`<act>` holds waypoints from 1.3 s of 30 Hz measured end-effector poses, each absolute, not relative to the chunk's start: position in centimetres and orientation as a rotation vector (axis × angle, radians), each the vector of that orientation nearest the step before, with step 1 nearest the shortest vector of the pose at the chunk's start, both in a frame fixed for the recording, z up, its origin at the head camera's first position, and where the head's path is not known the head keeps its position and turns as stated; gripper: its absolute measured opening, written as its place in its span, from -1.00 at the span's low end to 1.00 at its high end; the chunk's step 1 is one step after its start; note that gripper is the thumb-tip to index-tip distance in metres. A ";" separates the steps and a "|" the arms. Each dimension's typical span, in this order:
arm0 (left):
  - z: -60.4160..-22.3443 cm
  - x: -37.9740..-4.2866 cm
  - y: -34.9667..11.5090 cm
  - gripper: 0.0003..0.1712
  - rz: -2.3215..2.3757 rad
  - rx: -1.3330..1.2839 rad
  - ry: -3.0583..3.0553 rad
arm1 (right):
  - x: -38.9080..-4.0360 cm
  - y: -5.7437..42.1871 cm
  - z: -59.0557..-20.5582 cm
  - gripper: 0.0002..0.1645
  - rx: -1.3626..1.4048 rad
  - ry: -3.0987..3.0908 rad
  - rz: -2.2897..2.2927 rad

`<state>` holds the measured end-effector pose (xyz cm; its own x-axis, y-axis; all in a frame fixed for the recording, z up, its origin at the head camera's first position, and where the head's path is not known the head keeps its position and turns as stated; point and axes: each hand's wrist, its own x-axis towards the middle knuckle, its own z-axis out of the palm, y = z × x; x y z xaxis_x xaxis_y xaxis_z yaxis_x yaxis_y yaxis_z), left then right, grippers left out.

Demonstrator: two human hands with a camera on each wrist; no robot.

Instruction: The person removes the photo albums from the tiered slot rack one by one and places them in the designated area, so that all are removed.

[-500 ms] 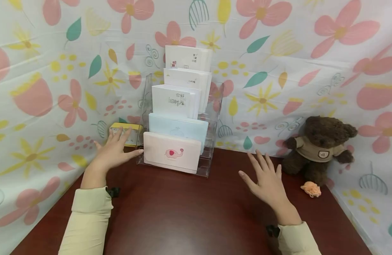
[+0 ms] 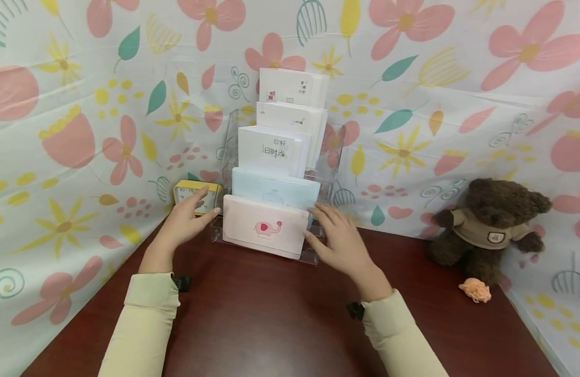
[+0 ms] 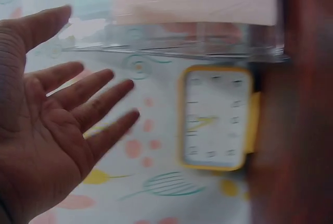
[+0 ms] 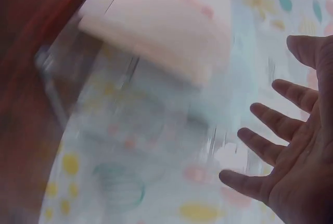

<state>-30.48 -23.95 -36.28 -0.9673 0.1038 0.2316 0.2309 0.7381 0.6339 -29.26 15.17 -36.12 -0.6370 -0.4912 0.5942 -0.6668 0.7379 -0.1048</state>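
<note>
A clear tiered rack (image 2: 337, 146) holds several stacks of cards or envelopes. Lowest and frontmost is a pale pink envelope stack (image 2: 252, 230) with a red elephant print; a light blue stack (image 2: 247, 183) stands right behind it. Beside the rack's left side, my left hand (image 2: 178, 225) hovers with spread fingers, holding nothing, before a yellow clock (image 3: 216, 120). My right hand (image 2: 343, 243) is at the rack's right side, its fingertips close to the pink stack's right edge. The right wrist view shows that hand (image 4: 296, 146) with fingers extended and nothing in them.
White card stacks (image 2: 266, 149) fill the upper tiers. At the right of the dark red table (image 2: 252, 324) sit a brown teddy bear (image 2: 488, 209) in a beige shirt and a small peach-coloured bundle (image 2: 475, 290). Flower-patterned cloth (image 2: 412, 178) hangs behind and at the sides.
My right hand has moved left from bare table to the rack's right edge. The left hand has turned its palm more toward the rack. The head view has shifted slightly.
</note>
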 end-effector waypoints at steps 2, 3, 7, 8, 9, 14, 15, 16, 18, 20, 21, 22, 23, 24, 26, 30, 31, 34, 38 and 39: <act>-37.5 -31.2 -24.1 0.00 -1.181 -0.256 -2.715 | -29.9 12.9 -35.7 -0.33 0.939 -2.403 0.395; -38.1 -31.6 -24.1 0.01 -1.242 -0.246 -2.700 | -30.2 11.9 -35.5 -0.34 0.967 -2.415 0.373; -40.2 -32.8 -23.9 -0.01 -1.392 -0.208 -2.661 | -31.7 8.3 -34.8 -0.35 1.054 -2.452 0.289; -40.5 -33.0 -23.8 -0.04 -1.416 -0.204 -2.659 | -32.1 7.6 -34.7 -0.35 1.066 -2.457 0.266; -40.9 -33.2 -23.7 -0.05 -1.432 -0.202 -2.657 | -32.4 7.0 -34.5 -0.35 1.076 -2.459 0.251; -42.0 -33.7 -23.3 -0.16 -1.476 -0.177 -2.646 | -33.6 4.7 -34.2 -0.34 1.108 -2.479 0.188; -42.1 -33.8 -23.2 -0.18 -1.475 -0.172 -2.643 | -33.8 4.3 -34.2 -0.33 1.120 -2.480 0.184; -42.2 -33.8 -23.2 -0.20 -1.479 -0.165 -2.638 | -33.9 4.0 -34.2 -0.33 1.132 -2.483 0.179; -42.3 -33.8 -23.1 -0.24 -1.485 -0.161 -2.632 | -34.2 3.4 -34.2 -0.33 1.149 -2.489 0.180; -42.4 -33.9 -23.1 -0.28 -1.492 -0.150 -2.625 | -34.4 2.9 -34.3 -0.31 1.159 -2.503 0.186; -42.6 -34.0 -23.2 -0.30 -1.498 -0.147 -2.621 | -34.6 2.6 -34.4 -0.30 1.157 -2.514 0.184; -42.7 -34.1 -23.2 -0.32 -1.506 -0.137 -2.615 | -34.7 2.4 -34.6 -0.29 1.152 -2.525 0.176; -42.9 -34.2 -23.2 -0.33 -1.501 -0.131 -2.616 | -34.9 2.2 -34.7 -0.27 1.144 -2.537 0.161; -43.2 -34.2 -23.3 -0.34 -1.495 -0.124 -2.619 | -35.0 2.0 -34.9 -0.26 1.135 -2.548 0.142; -43.6 -34.4 -23.3 -0.36 -1.501 -0.107 -2.622 | -35.4 1.7 -35.3 -0.25 1.108 -2.561 0.097; -44.6 -34.7 -23.6 -0.36 -1.506 -0.094 -2.629 | -35.9 1.4 -35.9 -0.25 1.060 -2.545 0.040; -44.8 -34.8 -23.7 -0.36 -1.517 -0.089 -2.620 | -36.0 1.4 -36.1 -0.25 1.052 -2.538 0.032; -45.4 -34.9 -24.0 -0.34 -1.561 -0.095 -2.586 | -36.3 1.3 -36.5 -0.23 1.029 -2.527 0.019; -46.4 -35.1 -24.5 -0.31 -1.663 -0.124 -2.511 | -36.4 0.9 -36.5 -0.18 0.998 -2.546 -0.006; -46.6 -35.1 -24.6 -0.30 -1.688 -0.136 -2.492 | -36.4 0.8 -36.4 -0.17 1.000 -2.548 -0.013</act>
<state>-35.05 -24.60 -46.60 -0.9876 0.0022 0.1570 0.1466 0.3709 0.9170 -36.41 0.76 -36.39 -0.6631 -0.6547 0.3629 -0.6509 0.7437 0.1524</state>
